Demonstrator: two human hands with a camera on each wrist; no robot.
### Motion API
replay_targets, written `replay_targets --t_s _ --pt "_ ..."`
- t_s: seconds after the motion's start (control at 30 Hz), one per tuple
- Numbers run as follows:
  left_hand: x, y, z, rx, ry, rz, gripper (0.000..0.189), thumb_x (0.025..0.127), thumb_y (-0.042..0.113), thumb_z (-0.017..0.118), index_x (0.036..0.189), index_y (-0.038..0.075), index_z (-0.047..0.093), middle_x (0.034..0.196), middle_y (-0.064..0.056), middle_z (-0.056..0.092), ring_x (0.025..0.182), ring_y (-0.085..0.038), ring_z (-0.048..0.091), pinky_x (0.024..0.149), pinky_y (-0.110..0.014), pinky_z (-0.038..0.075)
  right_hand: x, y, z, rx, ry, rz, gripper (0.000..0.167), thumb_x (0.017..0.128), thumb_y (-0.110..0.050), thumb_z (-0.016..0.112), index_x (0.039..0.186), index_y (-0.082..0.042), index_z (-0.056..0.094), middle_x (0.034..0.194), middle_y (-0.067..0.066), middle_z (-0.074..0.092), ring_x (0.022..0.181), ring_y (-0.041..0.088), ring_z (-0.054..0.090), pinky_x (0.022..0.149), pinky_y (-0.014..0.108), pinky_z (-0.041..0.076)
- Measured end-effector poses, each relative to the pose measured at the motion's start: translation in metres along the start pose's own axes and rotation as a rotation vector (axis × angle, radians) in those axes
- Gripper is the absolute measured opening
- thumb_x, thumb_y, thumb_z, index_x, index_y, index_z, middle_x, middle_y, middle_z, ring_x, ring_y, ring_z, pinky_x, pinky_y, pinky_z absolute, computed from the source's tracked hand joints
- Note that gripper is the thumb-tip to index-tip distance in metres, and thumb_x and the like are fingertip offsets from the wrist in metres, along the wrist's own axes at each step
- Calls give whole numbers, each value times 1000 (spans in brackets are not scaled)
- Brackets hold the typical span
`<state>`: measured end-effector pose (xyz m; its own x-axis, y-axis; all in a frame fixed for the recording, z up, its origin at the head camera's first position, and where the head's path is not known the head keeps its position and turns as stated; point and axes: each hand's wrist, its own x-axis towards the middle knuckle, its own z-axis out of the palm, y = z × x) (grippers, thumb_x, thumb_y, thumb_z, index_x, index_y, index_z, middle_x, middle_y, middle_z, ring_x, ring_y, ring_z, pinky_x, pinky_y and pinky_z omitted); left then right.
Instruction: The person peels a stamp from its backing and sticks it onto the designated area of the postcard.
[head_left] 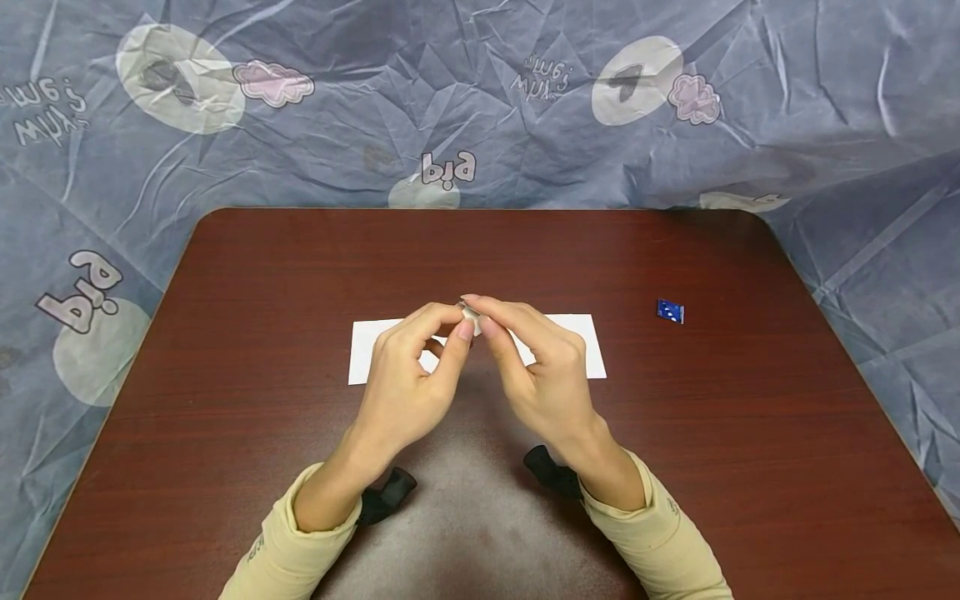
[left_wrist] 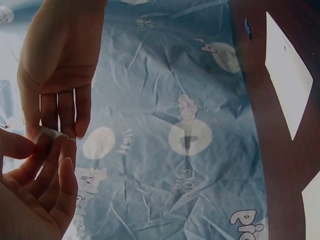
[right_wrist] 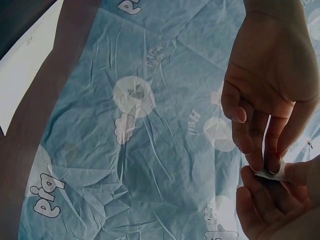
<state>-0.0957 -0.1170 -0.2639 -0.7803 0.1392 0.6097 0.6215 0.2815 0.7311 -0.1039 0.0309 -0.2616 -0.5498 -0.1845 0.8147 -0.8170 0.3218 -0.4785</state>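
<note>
Both hands meet above the table, fingertips together around a small whitish packet [head_left: 471, 318]. My left hand [head_left: 408, 367] pinches its left side between thumb and forefinger. On the other side, my right hand [head_left: 547, 362] pinches it with thumb and forefinger. A zigzag edge of the packet [right_wrist: 270, 176] shows in the right wrist view, while the fingers cover most of it. In the left wrist view only a pale bit of the packet [left_wrist: 59, 134] peeks out between the fingertips. White paper [head_left: 367, 354] lies on the table behind and below the hands.
A small blue packet [head_left: 671, 311] lies on the brown table [head_left: 300, 258], to the right of the paper. Black straps [head_left: 386, 496] stick out by the wrists. Crumpled blue printed cloth [head_left: 510, 108] hangs behind and beside the table.
</note>
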Motion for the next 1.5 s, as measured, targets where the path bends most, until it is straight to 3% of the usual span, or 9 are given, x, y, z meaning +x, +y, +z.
replay_targets --t_s 0.73,1.33,1.5 --pt "1 0 0 -1 13 51 10 91 6 58 87 3 67 78 1 63 77 -11 59 61 -25 50 2 -1 -1 36 46 49 36 101 -22 51 104 10 67 96 15 70 89 21 68 81 32 52" --pt "1 1 1 -7 12 60 10 91 5 58 86 3 66 78 -1 63 78 -11 59 61 -25 50 1 0 -3 77 52 79 37 99 -24 53 104 10 67 95 15 70 82 20 67 75 31 52" --pt "0 0 0 -8 10 76 9 91 5 58 86 3 66 78 0 62 77 -11 59 61 -25 50 1 1 -3 133 56 98 38 99 -24 54 103 12 66 94 18 69 83 19 67 75 30 52"
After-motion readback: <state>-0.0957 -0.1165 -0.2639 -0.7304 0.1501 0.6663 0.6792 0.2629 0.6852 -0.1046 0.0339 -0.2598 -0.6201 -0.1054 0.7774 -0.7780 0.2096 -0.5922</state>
